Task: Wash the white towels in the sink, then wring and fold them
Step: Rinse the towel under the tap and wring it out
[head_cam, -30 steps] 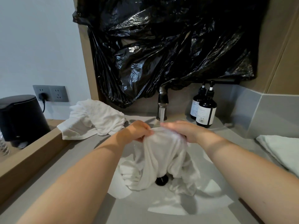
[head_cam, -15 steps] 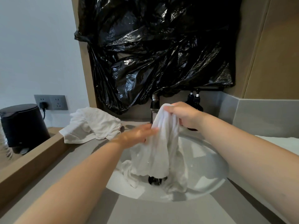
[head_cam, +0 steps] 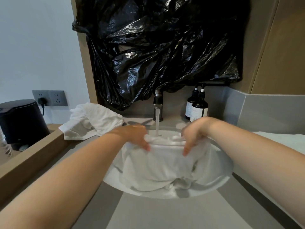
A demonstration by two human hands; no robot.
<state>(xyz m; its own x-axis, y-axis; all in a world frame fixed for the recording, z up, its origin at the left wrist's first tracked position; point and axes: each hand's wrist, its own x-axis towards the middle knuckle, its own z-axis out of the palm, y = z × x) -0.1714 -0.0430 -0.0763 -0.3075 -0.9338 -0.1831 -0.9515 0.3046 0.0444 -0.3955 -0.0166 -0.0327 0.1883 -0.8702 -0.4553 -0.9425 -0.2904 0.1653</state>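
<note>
Towel washing at a basin, seen from the head view. Far to the left of the grip, a black container (head_cam: pixel 21 123) stands below a wall socket (head_cam: pixel 49 98). Closer to the grip on the same side, a crumpled towel (head_cam: pixel 92 123) lies heaped on the counter (head_cam: pixel 165 215); whether it has been washed cannot be told. The left hand (head_cam: pixel 132 136) curls its fingers over the upper hem of the wet towel (head_cam: pixel 161 162) and grips it. This towel hangs below the grip into the sink (head_cam: pixel 221 164), with its lower folds bunched on the basin floor. Just beyond the grip, between the two hands, the tap (head_cam: pixel 158 104) runs and its water stream (head_cam: pixel 157 124) falls behind the held hem. The right hand (head_cam: pixel 193 134) pinches the same hem, fingers pointing down over the cloth, so the edge is stretched between the two hands. Beyond and to the right of the grip stand two dark pump bottles (head_cam: pixel 198 106). Farther right, a folded towel (head_cam: pixel 283 141) rests on the counter and is probably a finished piece. Judged stage: the held towel is in its rinse, with wringing and folding not yet done, and the crumpled towel probably awaits all three steps.
</note>
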